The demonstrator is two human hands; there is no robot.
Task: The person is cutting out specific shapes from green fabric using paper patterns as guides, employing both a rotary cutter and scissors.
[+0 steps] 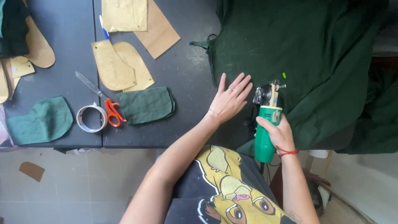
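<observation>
Dark table [182, 70], green fabric [290, 45], cutter [267, 124]

**Bare Arms, Cartoon Tee**

Both arms are seen bare to the elbow and beyond. A red cord bracelet is worn at the right hand [280, 133], a thin chain at the wrist of the left hand [229, 99]. Slim rings are spotted on two fingers [234, 90]. A dark T-shirt [195, 199] is worn, printed with a yellow cartoon lion.
</observation>
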